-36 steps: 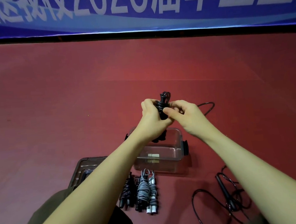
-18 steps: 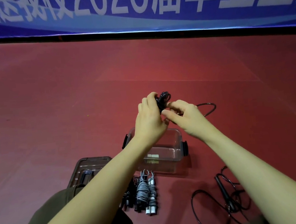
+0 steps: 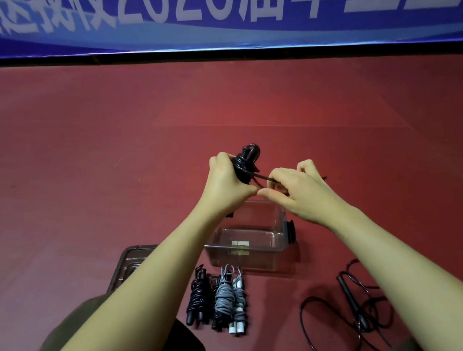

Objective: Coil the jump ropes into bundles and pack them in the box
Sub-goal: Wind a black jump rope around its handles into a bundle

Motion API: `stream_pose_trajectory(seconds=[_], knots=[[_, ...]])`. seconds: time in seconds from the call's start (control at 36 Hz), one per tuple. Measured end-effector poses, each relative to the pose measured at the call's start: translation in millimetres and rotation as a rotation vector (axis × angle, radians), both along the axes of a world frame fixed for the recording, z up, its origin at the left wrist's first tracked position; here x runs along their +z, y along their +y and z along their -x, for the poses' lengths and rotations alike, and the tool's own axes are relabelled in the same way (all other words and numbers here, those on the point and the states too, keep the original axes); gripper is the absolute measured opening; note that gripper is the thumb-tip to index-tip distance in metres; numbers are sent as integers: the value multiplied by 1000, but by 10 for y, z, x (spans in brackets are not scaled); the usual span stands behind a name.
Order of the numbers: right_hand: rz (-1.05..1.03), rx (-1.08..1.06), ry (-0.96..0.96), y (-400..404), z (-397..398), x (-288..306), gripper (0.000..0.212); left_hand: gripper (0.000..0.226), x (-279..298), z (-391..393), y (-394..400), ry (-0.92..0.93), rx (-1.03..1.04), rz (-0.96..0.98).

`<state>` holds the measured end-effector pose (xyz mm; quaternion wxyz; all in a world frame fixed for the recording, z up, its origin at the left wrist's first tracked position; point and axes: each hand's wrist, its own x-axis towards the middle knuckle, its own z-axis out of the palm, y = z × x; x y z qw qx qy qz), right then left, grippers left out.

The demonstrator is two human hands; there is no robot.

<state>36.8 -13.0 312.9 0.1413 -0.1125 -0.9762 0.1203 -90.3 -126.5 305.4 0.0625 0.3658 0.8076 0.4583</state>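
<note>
Since a moment ago, right hand has pulled away, pinching the rope's loose end taut to tighten the wrap; left hand clenches the black jump rope bundle above the open box.

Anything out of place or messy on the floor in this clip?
One loose black jump rope sprawls uncoiled on the red floor right of the clear box, unlike the tidy coiled bundles before it. The box holds no ropes yet. Nothing looks damaged.
</note>
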Motion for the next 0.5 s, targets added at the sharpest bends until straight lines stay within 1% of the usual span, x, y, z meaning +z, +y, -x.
stream_pose_trajectory(seconds=[0.03, 0.08, 0.11, 0.17, 0.22, 0.28, 0.39, 0.44, 0.5], knots=[[-27, 4, 9, 9, 0, -4, 37, 51, 18, -10, -16, -2, -9, 14], [17, 2, 77, 31, 16, -30, 28, 52, 65, -46, -49, -45, -27, -6], [72, -3, 118, 39, 31, -52, 25, 53, 83, -71, -62, -98, -44, -37], [183, -8, 172, 38, 67, -90, 26, 54, 112, -132, -84, -241, -94, -121], [348, 2, 209, 23, 95, -84, 26, 53, 123, -174, -97, -356, -118, -208], [521, 33, 257, 12, 107, -42, 23, 52, 129, -196, -106, -425, -110, -272], [847, 65, 303, 11, 79, 34, 22, 54, 110, -213, -101, -509, -92, -340], [906, 56, 305, 30, 82, 33, 21, 55, 87, -218, -84, -522, -81, -359], [936, 1, 348, 61, 92, 21, 17, 50, 61, -221, -58, -487, -96, -348]])
